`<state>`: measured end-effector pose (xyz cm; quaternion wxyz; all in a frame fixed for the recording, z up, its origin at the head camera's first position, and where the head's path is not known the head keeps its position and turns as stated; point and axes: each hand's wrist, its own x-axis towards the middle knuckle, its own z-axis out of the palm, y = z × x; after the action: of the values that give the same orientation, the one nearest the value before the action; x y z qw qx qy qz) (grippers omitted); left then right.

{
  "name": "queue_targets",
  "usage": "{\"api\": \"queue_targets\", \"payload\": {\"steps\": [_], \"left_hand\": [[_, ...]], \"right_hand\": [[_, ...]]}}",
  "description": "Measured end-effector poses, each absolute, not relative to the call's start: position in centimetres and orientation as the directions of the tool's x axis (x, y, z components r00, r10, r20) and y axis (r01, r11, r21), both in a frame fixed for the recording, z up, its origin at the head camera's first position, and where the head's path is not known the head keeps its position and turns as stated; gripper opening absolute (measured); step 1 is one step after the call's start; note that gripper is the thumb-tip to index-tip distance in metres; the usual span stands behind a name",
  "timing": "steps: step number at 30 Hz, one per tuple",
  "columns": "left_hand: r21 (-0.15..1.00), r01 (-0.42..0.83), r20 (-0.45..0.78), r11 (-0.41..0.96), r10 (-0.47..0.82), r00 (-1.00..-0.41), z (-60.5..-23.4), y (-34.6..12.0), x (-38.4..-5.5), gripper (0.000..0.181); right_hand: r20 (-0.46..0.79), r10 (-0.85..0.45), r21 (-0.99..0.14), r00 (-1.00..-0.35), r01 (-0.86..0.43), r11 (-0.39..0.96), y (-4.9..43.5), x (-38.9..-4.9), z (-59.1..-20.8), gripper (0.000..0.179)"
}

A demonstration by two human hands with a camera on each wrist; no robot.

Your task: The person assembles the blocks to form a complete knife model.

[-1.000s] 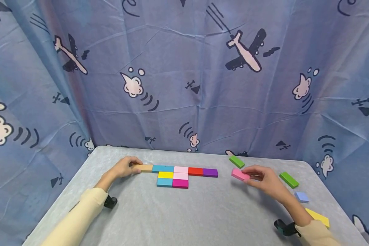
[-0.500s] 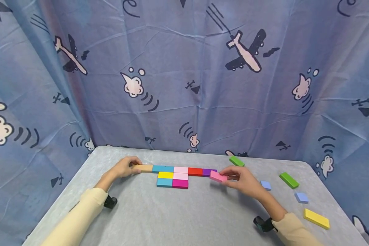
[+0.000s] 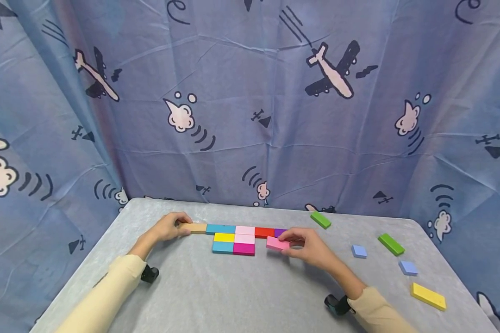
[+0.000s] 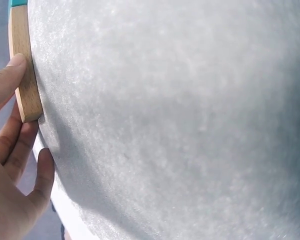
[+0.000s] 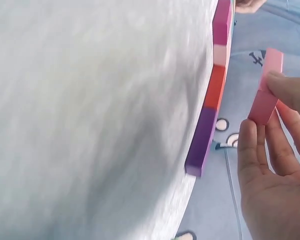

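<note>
My left hand (image 3: 168, 226) grips the free end of a tan wooden block (image 3: 197, 228), the leftmost piece of a row lying on the table. Rightward along that row come a long teal block (image 3: 221, 229), a light pink one (image 3: 245, 229), a red one (image 3: 264, 232) and a purple one (image 3: 279, 232). Below the row sit a yellow block (image 3: 224, 237), another light pink one (image 3: 244, 238), a smaller teal one (image 3: 222, 248) and a magenta one (image 3: 243, 249). A pink block (image 3: 277, 243) is pinched in my right hand (image 3: 310, 247), raised just in front of the red and purple blocks.
Loose blocks lie to the right: two green ones (image 3: 320, 219), two light blue ones (image 3: 359, 251) and a long yellow one (image 3: 428, 296). A patterned blue curtain (image 3: 233, 115) hangs behind the far edge of the grey table (image 3: 241, 291).
My right hand has carried the pink block leftward from near the green block to just right of the magenta one. A light blue block has come into view behind it. My left hand has stayed put.
</note>
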<state>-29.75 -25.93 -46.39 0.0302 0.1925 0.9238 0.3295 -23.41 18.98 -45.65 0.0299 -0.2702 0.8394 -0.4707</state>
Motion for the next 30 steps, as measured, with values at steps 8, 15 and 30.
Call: {"api": "queue_targets", "payload": {"steps": [8, 15, 30], "left_hand": [[0.626, 0.330, 0.065, 0.706, 0.375, -0.925, -46.2, -25.9, -29.7, 0.017], [0.627, 0.318, 0.053, 0.711, 0.368, -0.928, -46.1, -25.8, -29.7, 0.018], [0.629, 0.328, 0.062, 0.705, 0.375, -0.925, -46.1, -25.8, -29.7, 0.018]], "right_hand": [[0.212, -0.552, -0.817, -0.806, -0.457, 0.353, 16.7, -23.7, -46.1, 0.032], [0.184, -0.587, -0.823, -0.788, -0.450, 0.345, 14.4, -23.8, -46.3, 0.032], [0.161, -0.610, -0.831, -0.776, -0.440, 0.341, 10.5, -23.7, -46.9, 0.029]]}}
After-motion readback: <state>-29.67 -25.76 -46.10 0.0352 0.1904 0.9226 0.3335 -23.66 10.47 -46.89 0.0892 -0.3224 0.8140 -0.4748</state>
